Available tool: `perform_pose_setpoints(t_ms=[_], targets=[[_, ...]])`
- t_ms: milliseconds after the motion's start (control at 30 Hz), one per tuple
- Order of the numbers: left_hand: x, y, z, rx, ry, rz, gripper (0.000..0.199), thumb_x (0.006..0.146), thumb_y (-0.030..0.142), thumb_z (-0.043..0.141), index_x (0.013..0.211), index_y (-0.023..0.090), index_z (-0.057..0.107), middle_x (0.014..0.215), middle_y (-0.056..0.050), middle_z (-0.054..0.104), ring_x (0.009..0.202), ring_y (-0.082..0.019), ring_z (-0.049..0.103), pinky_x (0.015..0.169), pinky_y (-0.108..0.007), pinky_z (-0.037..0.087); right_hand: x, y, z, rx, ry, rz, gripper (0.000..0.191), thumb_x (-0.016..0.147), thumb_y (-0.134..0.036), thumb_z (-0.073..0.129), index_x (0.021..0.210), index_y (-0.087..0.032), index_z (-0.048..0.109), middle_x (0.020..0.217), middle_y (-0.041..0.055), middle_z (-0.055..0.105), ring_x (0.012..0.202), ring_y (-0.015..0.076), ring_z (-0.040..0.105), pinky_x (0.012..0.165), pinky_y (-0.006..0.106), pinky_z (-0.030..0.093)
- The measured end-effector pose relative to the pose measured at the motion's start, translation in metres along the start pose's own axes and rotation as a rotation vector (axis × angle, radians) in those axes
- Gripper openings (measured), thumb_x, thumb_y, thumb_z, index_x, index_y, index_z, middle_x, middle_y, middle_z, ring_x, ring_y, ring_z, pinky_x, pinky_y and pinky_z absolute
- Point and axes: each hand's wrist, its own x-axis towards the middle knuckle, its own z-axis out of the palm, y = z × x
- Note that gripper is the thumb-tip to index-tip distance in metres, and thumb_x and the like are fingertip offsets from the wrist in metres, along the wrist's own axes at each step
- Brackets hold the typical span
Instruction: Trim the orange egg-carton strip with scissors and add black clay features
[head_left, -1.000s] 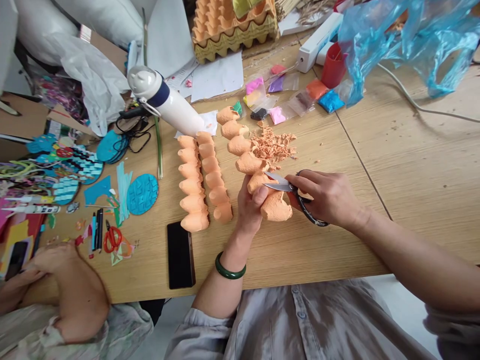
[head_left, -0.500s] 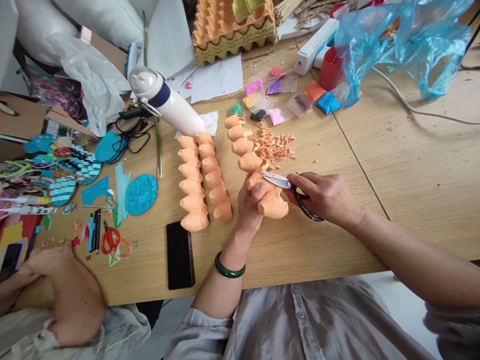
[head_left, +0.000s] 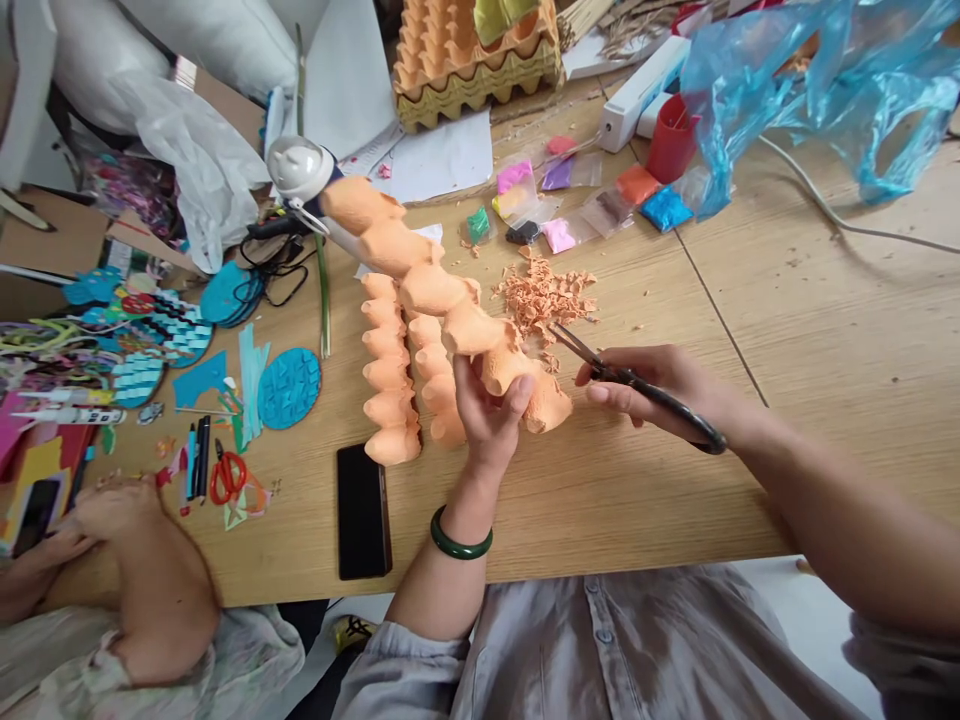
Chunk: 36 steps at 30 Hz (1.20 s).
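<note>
My left hand (head_left: 491,410) is closed on the near end of an orange egg carton strip (head_left: 439,290). The strip slants up and away to the left, its far end in front of a white bottle (head_left: 300,170). In my right hand (head_left: 652,390) is a pair of black-handled scissors (head_left: 637,385), blades pointing left and apart from the strip. Just beyond the blades lies a heap of orange scraps (head_left: 544,295). Two more orange strips stand side by side on the table: a left strip (head_left: 386,370) and a right strip (head_left: 436,385), partly hidden by the held one.
A black phone (head_left: 363,512) lies at the table's near edge. Stacked egg trays (head_left: 476,60), small colored packets (head_left: 559,235), a red cup (head_left: 671,138) and a blue plastic bag (head_left: 810,100) are at the back. Another person's arm (head_left: 161,570) rests at left beside craft pieces and red scissors (head_left: 227,472).
The held strip has swung up and left, over the other strips and across the bottle. My right hand has drawn the scissors away from it, and the blades have turned.
</note>
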Motion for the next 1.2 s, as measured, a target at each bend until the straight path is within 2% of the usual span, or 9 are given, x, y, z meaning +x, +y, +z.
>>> perform_pose_setpoints(t_ms=[100,167,300,500,633,767,967,1100,1200], targets=[[0.001,-0.002,-0.002,0.096,0.046,0.117,0.084,0.084,0.069,0.070,0.151,0.028,0.040,0.133,-0.013,0.065,0.116,-0.028,0.069,0.103,-0.046,0.057,-0.004,-0.005,-0.007,0.106,-0.131,0.131,0.065,0.081,-0.081,0.063,0.085,-0.016,0.068,0.061,-0.0014,0.051,0.051,0.0122,0.051,0.046,0.026,0.043],[0.001,-0.004,-0.003,0.125,0.072,0.171,0.085,0.084,0.068,0.070,0.150,0.025,0.039,0.138,-0.016,0.062,0.118,-0.029,0.068,0.105,-0.046,0.055,-0.005,-0.006,-0.008,0.145,-0.179,0.195,0.064,0.081,-0.080,0.064,0.081,-0.016,0.066,0.056,-0.0033,0.048,0.045,0.0118,0.050,0.043,0.027,0.043],[-0.001,-0.010,-0.004,0.110,0.079,0.224,0.082,0.083,0.061,0.074,0.149,0.026,0.040,0.142,-0.016,0.060,0.123,-0.030,0.066,0.107,-0.047,0.052,-0.009,-0.006,-0.005,0.243,-0.272,0.230,0.060,0.083,-0.076,0.065,0.086,-0.016,0.066,0.056,-0.0048,0.049,0.041,0.0097,0.047,0.040,0.025,0.042],[-0.004,-0.012,-0.004,0.150,0.060,0.256,0.087,0.082,0.063,0.075,0.152,0.029,0.037,0.146,-0.015,0.058,0.128,-0.031,0.064,0.109,-0.045,0.051,-0.011,-0.007,0.003,0.335,-0.347,0.250,0.057,0.083,-0.074,0.067,0.085,-0.017,0.063,0.055,-0.0059,0.047,0.041,0.0084,0.045,0.039,0.022,0.041],[-0.003,-0.006,-0.002,0.244,0.105,0.308,0.082,0.082,0.062,0.074,0.147,0.021,0.044,0.147,-0.017,0.058,0.136,-0.031,0.058,0.113,-0.040,0.048,-0.011,-0.008,0.009,0.382,-0.319,0.277,0.058,0.082,-0.075,0.067,0.085,-0.017,0.063,0.055,-0.0065,0.045,0.040,0.0081,0.042,0.036,0.021,0.041],[-0.004,-0.001,0.000,0.285,0.124,0.277,0.081,0.085,0.061,0.072,0.146,0.017,0.044,0.148,-0.020,0.057,0.142,-0.031,0.054,0.115,-0.036,0.045,-0.011,-0.008,0.016,0.381,-0.239,0.342,0.063,0.080,-0.080,0.065,0.082,-0.017,0.062,0.053,-0.0070,0.042,0.036,0.0069,0.037,0.031,0.021,0.036],[-0.005,0.001,0.004,0.157,0.101,0.233,0.078,0.084,0.053,0.077,0.147,0.021,0.044,0.151,-0.018,0.056,0.134,-0.029,0.061,0.109,-0.036,0.051,-0.011,-0.004,0.025,0.311,-0.145,0.341,0.062,0.082,-0.079,0.063,0.075,-0.017,0.062,0.052,-0.0066,0.041,0.037,0.0049,0.033,0.029,0.018,0.031],[-0.004,0.004,0.004,0.077,0.079,0.152,0.065,0.087,0.049,0.075,0.143,0.024,0.051,0.137,-0.013,0.067,0.120,-0.025,0.068,0.102,-0.035,0.055,-0.007,0.002,0.026,0.349,-0.152,0.357,0.063,0.080,-0.081,0.063,0.079,-0.018,0.061,0.052,-0.0074,0.040,0.034,0.0072,0.034,0.029,0.023,0.034],[-0.005,0.002,0.003,0.001,0.054,0.035,0.058,0.090,0.051,0.071,0.143,0.032,0.054,0.128,-0.008,0.069,0.113,-0.024,0.069,0.100,-0.038,0.055,-0.002,0.006,0.023,0.350,-0.144,0.285,0.061,0.080,-0.080,0.063,0.082,-0.019,0.061,0.053,-0.0070,0.041,0.037,0.0097,0.040,0.034,0.025,0.037]])
